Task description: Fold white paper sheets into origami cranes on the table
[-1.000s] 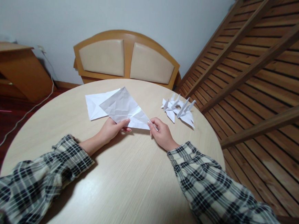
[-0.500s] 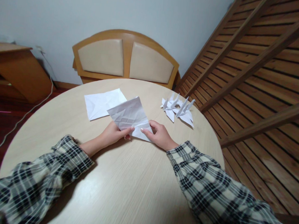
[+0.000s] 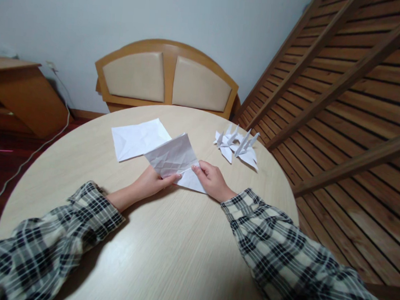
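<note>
A creased white sheet of paper (image 3: 173, 157) is folded and raised a little above the round table (image 3: 165, 239). My left hand (image 3: 154, 182) pinches its near edge from the left. My right hand (image 3: 210, 178) pinches the sheet at its right side, thumb on top. Both arms wear plaid sleeves. A second flat white sheet (image 3: 135, 138) lies on the table just behind the held one, partly covered by it.
Several folded white paper cranes (image 3: 237, 146) sit at the table's right rear. A wooden chair with padded back (image 3: 166, 78) stands behind the table. A wooden slatted frame (image 3: 346, 87) leans at the right. A low cabinet (image 3: 21, 92) and a cable are at left.
The sheet was spread out as a wide diamond a second ago; its right corner has since been folded inward, and my right hand moved left toward the left hand.
</note>
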`<act>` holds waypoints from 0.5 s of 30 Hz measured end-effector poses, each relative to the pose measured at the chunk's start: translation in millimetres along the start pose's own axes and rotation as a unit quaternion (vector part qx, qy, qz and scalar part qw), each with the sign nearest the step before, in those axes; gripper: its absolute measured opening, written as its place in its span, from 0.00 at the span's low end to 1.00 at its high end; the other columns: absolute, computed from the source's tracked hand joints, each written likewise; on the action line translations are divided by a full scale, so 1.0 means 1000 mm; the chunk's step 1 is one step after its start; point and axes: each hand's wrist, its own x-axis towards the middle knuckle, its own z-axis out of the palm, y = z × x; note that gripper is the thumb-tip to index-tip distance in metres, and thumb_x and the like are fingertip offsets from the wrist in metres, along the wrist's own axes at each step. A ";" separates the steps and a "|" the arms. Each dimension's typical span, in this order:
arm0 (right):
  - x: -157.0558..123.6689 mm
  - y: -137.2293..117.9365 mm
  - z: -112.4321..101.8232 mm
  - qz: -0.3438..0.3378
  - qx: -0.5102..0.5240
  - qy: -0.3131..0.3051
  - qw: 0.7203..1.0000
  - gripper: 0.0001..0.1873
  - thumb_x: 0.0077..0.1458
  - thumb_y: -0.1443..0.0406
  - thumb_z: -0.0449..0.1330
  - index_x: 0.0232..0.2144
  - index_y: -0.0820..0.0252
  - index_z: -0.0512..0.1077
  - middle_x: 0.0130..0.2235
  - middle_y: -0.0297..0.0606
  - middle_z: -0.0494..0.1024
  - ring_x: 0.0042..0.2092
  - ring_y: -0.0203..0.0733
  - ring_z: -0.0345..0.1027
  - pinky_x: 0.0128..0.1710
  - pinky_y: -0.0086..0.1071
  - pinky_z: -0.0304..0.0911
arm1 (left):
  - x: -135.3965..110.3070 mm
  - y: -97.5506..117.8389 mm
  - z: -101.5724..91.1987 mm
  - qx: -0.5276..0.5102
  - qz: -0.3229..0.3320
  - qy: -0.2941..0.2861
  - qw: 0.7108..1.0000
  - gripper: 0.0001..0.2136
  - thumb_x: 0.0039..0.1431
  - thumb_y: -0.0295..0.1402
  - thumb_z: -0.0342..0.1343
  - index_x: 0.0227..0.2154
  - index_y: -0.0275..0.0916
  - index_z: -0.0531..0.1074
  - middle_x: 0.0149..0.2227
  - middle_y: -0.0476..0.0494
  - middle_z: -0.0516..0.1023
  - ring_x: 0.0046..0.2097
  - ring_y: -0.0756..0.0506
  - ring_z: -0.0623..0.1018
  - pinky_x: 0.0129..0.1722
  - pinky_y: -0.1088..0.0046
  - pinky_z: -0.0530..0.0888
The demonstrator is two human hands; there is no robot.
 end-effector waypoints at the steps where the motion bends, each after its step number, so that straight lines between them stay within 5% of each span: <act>1: 0.000 0.000 0.000 -0.001 -0.002 0.004 1.000 0.19 0.64 0.54 0.49 0.24 0.57 0.61 0.24 0.31 0.62 0.27 0.35 0.57 0.26 0.30 0.52 | 0.000 0.001 0.000 0.004 0.000 -0.003 1.000 0.09 0.54 0.39 0.59 0.29 0.39 0.72 0.23 0.48 0.72 0.34 0.44 0.74 0.34 0.71 0.71; 8: 0.000 -0.002 0.000 -0.003 -0.013 0.030 0.999 0.19 0.64 0.55 0.48 0.23 0.55 0.57 0.23 0.31 0.60 0.26 0.35 0.56 0.26 0.32 0.50 | 0.001 -0.003 -0.002 0.042 -0.001 -0.054 0.998 0.14 0.59 0.41 0.55 0.23 0.38 0.70 0.21 0.50 0.72 0.25 0.49 0.70 0.27 0.74 0.68; 15: 0.000 -0.002 0.000 0.001 -0.016 0.036 0.999 0.19 0.65 0.53 0.47 0.24 0.55 0.57 0.22 0.30 0.60 0.25 0.35 0.56 0.26 0.32 0.50 | 0.002 -0.003 0.000 -0.009 0.021 -0.022 0.999 0.14 0.56 0.40 0.59 0.42 0.39 0.75 0.44 0.41 0.80 0.44 0.43 0.77 0.46 0.67 0.73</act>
